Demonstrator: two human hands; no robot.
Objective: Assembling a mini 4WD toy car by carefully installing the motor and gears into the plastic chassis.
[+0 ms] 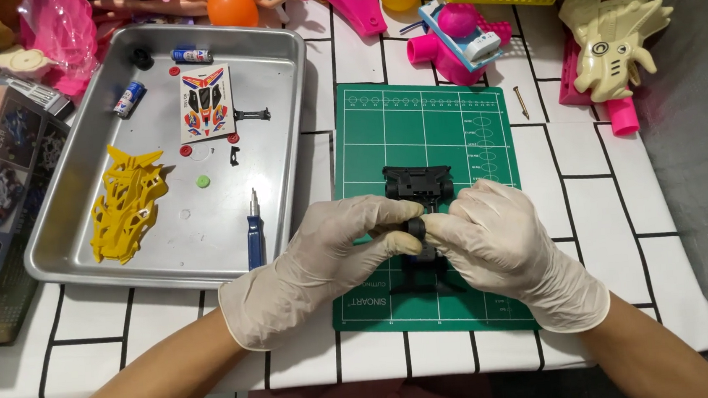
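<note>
Black toy-car chassis (418, 182) (on green mat (366, 139))

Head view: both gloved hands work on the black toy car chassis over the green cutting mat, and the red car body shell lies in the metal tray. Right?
Not quite. The head view shows the car body shell in the metal tray is yellow, not red. The rest holds: the left hand and right hand, both gloved, work on the black chassis over the green cutting mat.

Green mat (449, 124), black chassis (417, 182), yellow shell (127, 204).

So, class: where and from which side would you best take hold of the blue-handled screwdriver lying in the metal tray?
Probably grip the blue-handled screwdriver by its thick blue handle, coming from above. It lies flat in the metal tray, handle toward the near rim, and the thin metal tip offers the fingers less hold.
</note>
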